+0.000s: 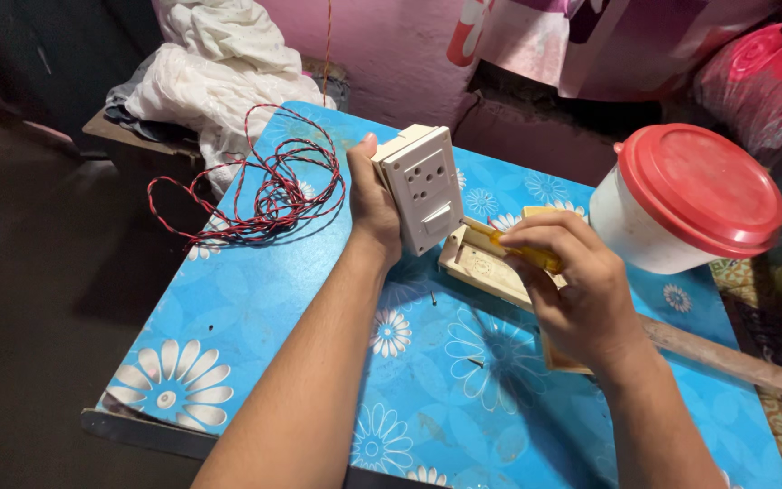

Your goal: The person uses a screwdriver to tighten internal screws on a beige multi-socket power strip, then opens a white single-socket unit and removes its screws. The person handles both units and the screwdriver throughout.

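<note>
Under your hands lies a bench [228, 335] covered in blue cloth with white flowers. Your left hand [371, 204] is closed around a white switch-and-socket box [420, 186], held upright. Your right hand [572, 290] pinches a yellow-handled screwdriver [527, 254] over a wooden base [481, 267]. Beyond the left hand lies twisted red-and-black wire [269, 186]; beyond the right hand stands a white tub with a red lid [694, 195]. Pink wall [391, 54] behind.
</note>
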